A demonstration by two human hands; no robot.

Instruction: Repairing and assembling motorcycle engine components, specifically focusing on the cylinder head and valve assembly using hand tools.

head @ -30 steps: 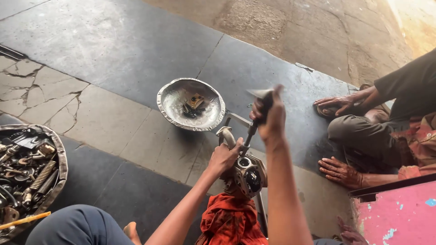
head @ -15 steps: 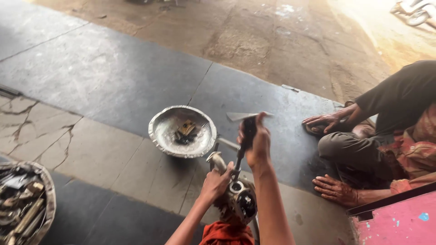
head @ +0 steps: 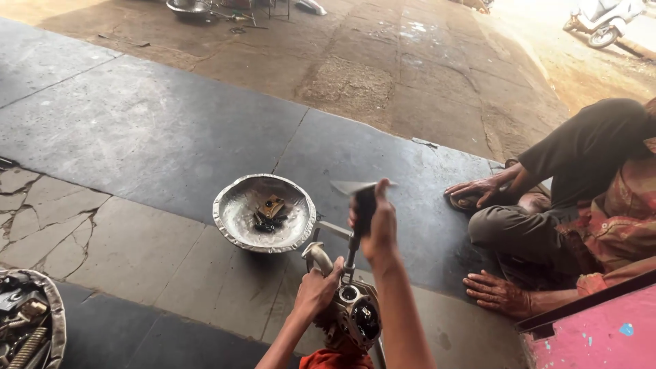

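Nearest, the left hand (head: 316, 292) is closed around a grey metal engine part (head: 355, 316), steadying it above an orange cloth (head: 336, 359). The right hand (head: 374, 224), its grip wrapped tight on a dark tool handle (head: 362, 205), sets the tool's shaft down into the part (the tip is hidden). Just beyond, a dented metal bowl (head: 236, 219) holding small parts sits on the floor. To the right, another person's hands (head: 478, 193) rest on the floor.
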